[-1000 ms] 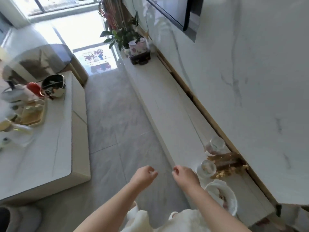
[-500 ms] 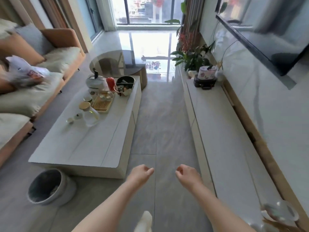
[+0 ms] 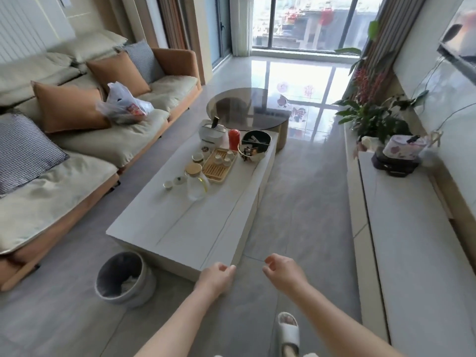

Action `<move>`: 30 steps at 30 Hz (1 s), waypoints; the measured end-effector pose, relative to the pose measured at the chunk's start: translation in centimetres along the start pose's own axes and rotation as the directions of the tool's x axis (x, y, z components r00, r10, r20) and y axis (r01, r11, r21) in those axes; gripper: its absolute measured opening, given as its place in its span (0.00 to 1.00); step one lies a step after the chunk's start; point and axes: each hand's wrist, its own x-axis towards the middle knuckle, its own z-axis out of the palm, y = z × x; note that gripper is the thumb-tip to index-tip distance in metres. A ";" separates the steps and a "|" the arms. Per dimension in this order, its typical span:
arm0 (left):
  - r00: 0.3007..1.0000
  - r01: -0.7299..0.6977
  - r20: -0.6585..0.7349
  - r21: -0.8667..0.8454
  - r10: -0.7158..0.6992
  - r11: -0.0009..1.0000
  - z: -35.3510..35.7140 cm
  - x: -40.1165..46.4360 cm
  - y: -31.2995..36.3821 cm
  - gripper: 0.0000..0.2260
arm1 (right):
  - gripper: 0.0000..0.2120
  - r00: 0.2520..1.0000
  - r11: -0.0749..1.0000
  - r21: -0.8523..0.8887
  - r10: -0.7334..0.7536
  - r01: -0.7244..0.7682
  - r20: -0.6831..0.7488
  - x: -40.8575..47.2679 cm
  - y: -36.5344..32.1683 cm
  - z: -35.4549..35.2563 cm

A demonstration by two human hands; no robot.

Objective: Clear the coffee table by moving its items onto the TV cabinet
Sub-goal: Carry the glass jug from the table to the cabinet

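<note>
Hovering over the floor at the near end of the coffee table, both hands hold nothing. Left hand: fingers loosely curled, empty, just over the table's near right corner as seen from the head camera. Right hand: fingers loosely curled, empty, over bare floor between the table and the TV cabinet.

Coffee table: long axis runs away from the hands toward the window. Near half is bare; all items sit on the far half, well apart from both hands. Nearest is a glass pitcher with a wooden lid, upright, with two small cups beside it toward the left edge. Just beyond lies a bamboo tea tray carrying small cups, its long axis parallel to the table's. At the far end: a white kettle near the far left corner, a red canister beside it, a dark bowl at the far right corner.

TV cabinet: runs parallel to the table along the right wall; a tissue box sits at its far end.
</note>
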 end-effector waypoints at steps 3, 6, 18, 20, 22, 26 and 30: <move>0.999 0.024 -0.046 -0.065 -0.027 0.998 -0.8 2.5 1.2 0.18 | 0.15 0.998 0.998 -0.024 -0.052 0.053 0.038 4.1 -1.0 -1.0; 0.992 0.072 -0.092 -0.134 -0.085 0.988 -1.7 5.0 2.7 0.18 | 0.16 0.991 0.991 -0.078 -0.104 0.110 0.081 8.6 -1.8 -2.8; 0.918 0.222 -0.190 -0.485 -0.350 0.846 -5.7 14.0 7.0 0.12 | 0.19 0.942 0.953 -0.136 -0.230 0.269 0.245 25.2 -6.8 -8.2; 0.912 0.220 -0.195 -0.510 -0.361 0.832 -6.7 15.8 7.5 0.12 | 0.20 0.931 0.946 -0.141 -0.248 0.293 0.267 27.5 -8.1 -8.3; 0.910 0.219 -0.195 -0.525 -0.367 0.823 -8.2 18.0 8.1 0.13 | 0.20 0.922 0.935 -0.162 -0.263 0.316 0.285 29.9 -9.8 -8.4; 0.920 0.204 -0.178 -0.545 -0.350 0.813 -11.6 23.1 8.9 0.15 | 0.20 0.919 0.926 -0.204 -0.249 0.319 0.305 34.2 -13.0 -7.8; 0.923 0.195 -0.178 -0.548 -0.340 0.814 -15.5 28.5 9.3 0.14 | 0.20 0.915 0.919 -0.238 -0.227 0.314 0.333 38.2 -15.8 -6.6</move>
